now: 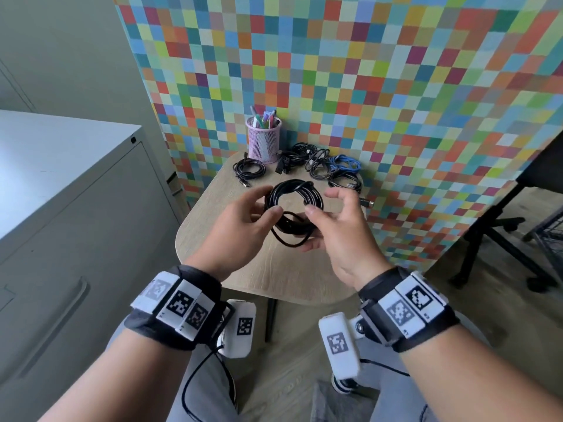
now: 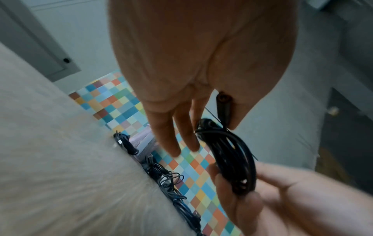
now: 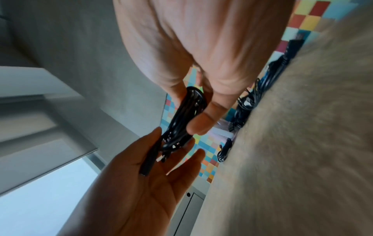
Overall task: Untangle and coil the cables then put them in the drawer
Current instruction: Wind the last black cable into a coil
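Observation:
A black cable coil (image 1: pixel 294 193) hangs above the small wooden table (image 1: pixel 274 269), held between both hands. My left hand (image 1: pixel 268 205) pinches the cable's plug end (image 2: pixel 222 108) under the thumb, with the other fingers (image 2: pixel 167 137) stretched out beside the coil (image 2: pixel 232 156). My right hand (image 1: pixel 323 205) grips the coil's near right side; the thumb (image 3: pixel 199 124) presses the loops (image 3: pixel 185 115) against the fingers. One loose loop (image 1: pixel 292 239) sags below the hands. The grey drawer cabinet (image 1: pixel 76 208) stands at the left, its fronts closed.
At the table's far end lie a small black coil (image 1: pixel 248 170), a black cable bundle (image 1: pixel 292 159) and a blue cable (image 1: pixel 344 164), next to a pink mesh pen cup (image 1: pixel 263 140). A checkered partition (image 1: pixel 365 86) stands behind. A chair base (image 1: pixel 502 223) is on the right.

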Demonstrator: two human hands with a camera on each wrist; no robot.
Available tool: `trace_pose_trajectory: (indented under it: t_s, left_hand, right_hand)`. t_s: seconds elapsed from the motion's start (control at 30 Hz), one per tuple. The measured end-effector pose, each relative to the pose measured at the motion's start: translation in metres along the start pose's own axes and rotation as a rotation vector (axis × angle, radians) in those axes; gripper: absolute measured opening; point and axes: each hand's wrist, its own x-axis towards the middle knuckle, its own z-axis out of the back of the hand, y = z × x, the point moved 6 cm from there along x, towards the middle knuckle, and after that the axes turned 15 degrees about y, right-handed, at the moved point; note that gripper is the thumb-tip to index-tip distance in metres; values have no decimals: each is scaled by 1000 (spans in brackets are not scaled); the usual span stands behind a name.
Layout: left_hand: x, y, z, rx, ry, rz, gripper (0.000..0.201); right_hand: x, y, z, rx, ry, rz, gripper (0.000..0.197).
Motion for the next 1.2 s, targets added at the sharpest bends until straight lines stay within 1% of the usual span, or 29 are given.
trace_pose_trajectory:
  t_s: [0.03,0.1,0.17,0.23,0.27,0.33,0.37,0.4,0.47,0.6,0.67,0.7,0.77,0.83,0.9,1.03,1.13,1.2]
  left_hand:
    - [2,0,0,-54,21,12,44]
    - [7,-1,3,-99,11,18,45]
    - [15,0,9,-67,-28,31,40]
    - [24,3,12,-5,-32,83,38]
    - [28,6,14,7,-16,115,35]
    - [34,17,14,-56,42,194,29]
    - [36,22,15,-97,67,233,33]
    - [37,26,15,-121,81,263,37]
    - [40,30,17,-95,88,282,43]
    - [50,27,15,4,89,277,38]
    - [54,25,13,43,91,277,40]
    - [55,25,12,55,91,280,42]
    - [56,24,10,52,92,283,45]
    - [54,23,10,70,91,280,46]
    - [54,21,12,86,86,278,45]
    - [54,19,13,83,92,287,46]
    - [53,16,13,82,98,294,49]
    - [53,15,12,97,103,299,49]
  right_hand:
    - [5,0,2,22,1,-17,32]
    - [18,3,1,32,34,-41,26]
    - [31,6,0,-20,82,-65,19]
    - [45,6,-2,-90,132,-100,13]
    - [51,6,-2,-123,154,-118,13]
    - [63,5,1,-175,180,-155,15]
    - [68,4,3,-191,181,-170,17]
    - [73,3,6,-205,174,-181,18]
    - [82,0,11,-228,149,-201,18]
    - [94,-7,19,-212,78,-230,14]
    - [99,-10,23,-204,36,-236,15]
    - [101,-11,23,-202,24,-241,17]
    - [105,-13,23,-203,18,-259,28]
    - [109,-14,22,-281,15,-271,42]
    - [112,-12,21,-427,34,-282,51]
    - [114,-2,17,-713,157,-335,61]
    - [115,-2,19,-827,210,-344,60]
    - [114,-2,21,-857,194,-317,48]
